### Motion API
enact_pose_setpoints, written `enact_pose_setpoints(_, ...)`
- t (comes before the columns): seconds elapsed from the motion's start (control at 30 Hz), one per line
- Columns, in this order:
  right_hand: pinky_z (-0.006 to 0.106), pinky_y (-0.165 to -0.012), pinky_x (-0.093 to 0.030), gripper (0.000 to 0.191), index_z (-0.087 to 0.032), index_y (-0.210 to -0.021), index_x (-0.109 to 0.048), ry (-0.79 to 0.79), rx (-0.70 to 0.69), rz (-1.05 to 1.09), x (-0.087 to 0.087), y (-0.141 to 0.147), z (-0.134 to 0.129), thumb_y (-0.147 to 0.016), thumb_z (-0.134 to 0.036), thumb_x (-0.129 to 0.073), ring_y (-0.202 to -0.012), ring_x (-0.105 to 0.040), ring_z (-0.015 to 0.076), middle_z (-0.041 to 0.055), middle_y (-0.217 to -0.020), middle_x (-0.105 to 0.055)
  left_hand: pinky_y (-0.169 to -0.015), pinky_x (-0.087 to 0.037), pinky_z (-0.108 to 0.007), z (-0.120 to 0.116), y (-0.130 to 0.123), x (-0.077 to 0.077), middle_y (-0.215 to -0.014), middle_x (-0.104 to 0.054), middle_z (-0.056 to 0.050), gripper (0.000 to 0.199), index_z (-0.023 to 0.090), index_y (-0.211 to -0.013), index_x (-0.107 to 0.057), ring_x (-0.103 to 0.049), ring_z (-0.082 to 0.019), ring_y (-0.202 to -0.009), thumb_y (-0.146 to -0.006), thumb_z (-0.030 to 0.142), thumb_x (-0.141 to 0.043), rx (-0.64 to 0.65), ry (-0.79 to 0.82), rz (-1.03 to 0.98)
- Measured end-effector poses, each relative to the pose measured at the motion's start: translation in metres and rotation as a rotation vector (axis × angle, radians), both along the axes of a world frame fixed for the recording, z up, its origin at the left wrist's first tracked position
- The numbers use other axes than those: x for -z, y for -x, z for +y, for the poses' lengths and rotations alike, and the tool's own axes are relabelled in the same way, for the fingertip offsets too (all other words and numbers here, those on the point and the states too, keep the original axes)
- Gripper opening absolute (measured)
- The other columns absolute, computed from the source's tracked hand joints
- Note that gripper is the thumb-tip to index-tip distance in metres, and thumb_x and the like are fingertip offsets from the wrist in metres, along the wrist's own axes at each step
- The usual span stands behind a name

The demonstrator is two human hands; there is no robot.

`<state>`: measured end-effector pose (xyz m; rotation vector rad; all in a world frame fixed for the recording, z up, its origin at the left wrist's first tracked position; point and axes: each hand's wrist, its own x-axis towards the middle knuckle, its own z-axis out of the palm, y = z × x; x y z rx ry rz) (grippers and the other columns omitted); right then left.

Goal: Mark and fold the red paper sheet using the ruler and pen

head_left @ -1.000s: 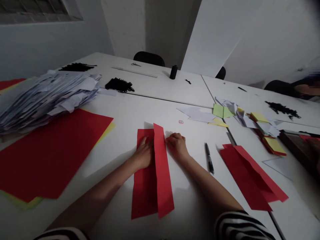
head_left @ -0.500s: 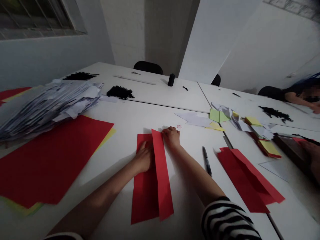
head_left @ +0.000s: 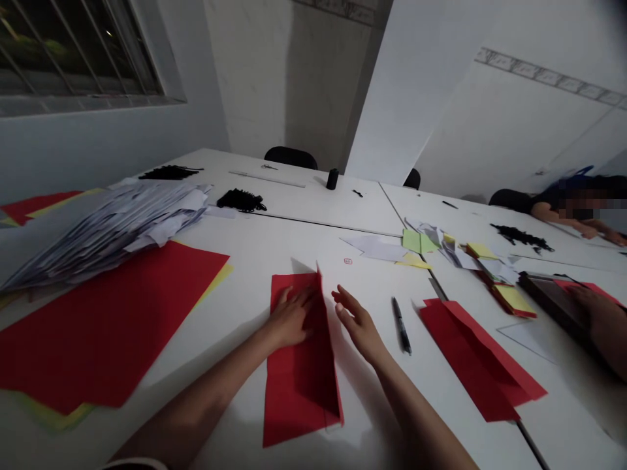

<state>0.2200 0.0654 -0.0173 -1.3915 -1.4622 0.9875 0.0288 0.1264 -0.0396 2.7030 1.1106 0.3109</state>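
A folded red paper (head_left: 292,391) lies on the white table, its right flap standing nearly upright. My left hand (head_left: 294,318) rests flat on the paper's upper part with its fingers spread, the fingertips close to the raised flap. Just right of the flap, my right hand (head_left: 358,324) hovers apart from the paper, its fingers parted and nothing in them. A black pen (head_left: 401,326) lies to the right of that hand. Farther right is another folded red paper (head_left: 477,359).
Large red sheets (head_left: 112,320) and a heap of white papers (head_left: 122,228) lie at the left. Beyond are black cords (head_left: 241,200) and a black spool (head_left: 332,179). Sticky-note stacks (head_left: 512,299) stand at the right, near a person's hand (head_left: 592,303). Another person (head_left: 563,202) leans over the far table.
My right hand has let go of the red flap and moved right and down, its fingers opening. The flap has swung more upright. My left hand's fingers have spread on the paper. The view has tilted up.
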Motion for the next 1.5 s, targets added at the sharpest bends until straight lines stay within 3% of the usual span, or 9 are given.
enact_pose_setpoints(0.13, 0.041, -0.098, -0.046, 0.075, -0.026, -0.146, -0.032, 0.005, -0.054, 0.076, -0.002, -0.003, -0.009, -0.08, -0.041, -0.065, -0.129, -0.046, 0.0255, 0.009, -0.143, -0.045, -0.113, -0.01, -0.057, -0.001, -0.001, 0.002, -0.151, -0.034, -0.012, 0.063, 0.027, -0.141, -0.039, -0.026, -0.031, -0.14, -0.083, 0.042, -0.057, 0.015, -0.033, 0.005)
enact_pose_setpoints(0.27, 0.04, -0.08, -0.055, 0.077, -0.017, -0.147, -0.029, 0.177, 0.046, 0.158, 0.01, -0.024, 0.009, -0.078, -0.032, -0.059, -0.092, -0.067, 0.0244, 0.0083, -0.104, -0.07, -0.112, -0.011, -0.057, 0.001, 0.007, -0.001, -0.152, -0.033, -0.009, 0.057, 0.03, -0.139, -0.042, -0.025, -0.029, -0.141, -0.087, 0.049, -0.051, 0.039, 0.005, 0.018)
enact_pose_setpoints(0.37, 0.037, -0.071, -0.055, 0.067, -0.016, -0.138, -0.044, 0.279, 0.106, 0.226, 0.017, -0.044, 0.016, -0.074, -0.03, -0.059, -0.078, -0.069, 0.0229, 0.0046, -0.088, -0.072, -0.112, -0.012, -0.057, 0.001, 0.018, -0.005, -0.152, -0.033, -0.009, 0.057, 0.028, -0.139, -0.043, -0.026, -0.029, -0.141, -0.088, 0.054, -0.048, 0.032, 0.022, 0.032)
enact_pose_setpoints(0.47, 0.036, -0.073, -0.055, 0.048, -0.018, -0.118, -0.062, 0.278, 0.114, 0.31, 0.019, -0.054, 0.016, -0.071, -0.031, -0.062, -0.082, -0.069, 0.0241, 0.0048, -0.091, -0.073, -0.112, -0.014, -0.056, 0.0, 0.028, -0.006, -0.153, -0.031, -0.011, 0.059, 0.026, -0.14, -0.041, -0.026, -0.029, -0.141, -0.089, 0.055, -0.046, 0.019, 0.022, 0.038)
enact_pose_setpoints(0.57, 0.036, -0.071, -0.055, 0.043, -0.019, -0.112, -0.064, 0.286, 0.118, 0.338, 0.02, -0.057, 0.015, -0.07, -0.031, -0.062, -0.081, -0.069, 0.0248, 0.0048, -0.091, -0.073, -0.111, -0.015, -0.056, -0.002, 0.032, -0.005, -0.152, -0.031, -0.012, 0.06, 0.025, -0.142, -0.038, -0.026, -0.03, -0.14, -0.09, 0.054, -0.045, 0.002, 0.017, 0.036)
enact_pose_setpoints(1.13, 0.031, -0.07, -0.054, 0.04, -0.02, -0.113, -0.062, 0.303, 0.12, 0.3, 0.021, -0.062, 0.013, -0.075, -0.031, -0.059, -0.082, -0.068, 0.0218, 0.0056, -0.103, -0.071, -0.113, -0.01, -0.053, 0.0, 0.026, -0.001, -0.152, -0.032, -0.01, 0.061, 0.023, -0.139, -0.039, -0.027, -0.027, -0.14, -0.089, 0.055, -0.047, 0.009, 0.023, 0.046)
enact_pose_setpoints(1.5, 0.029, -0.067, -0.053, 0.041, -0.019, -0.114, -0.062, 0.32, 0.144, 0.313, 0.015, -0.063, 0.012, -0.075, -0.029, -0.059, -0.08, -0.067, 0.02, 0.005, -0.097, -0.071, -0.114, -0.009, -0.054, 0.002, 0.022, -0.003, -0.154, -0.029, -0.009, 0.07, 0.025, -0.143, -0.034, -0.028, -0.03, -0.14, -0.086, 0.062, -0.047, 0.014, 0.053, 0.059)
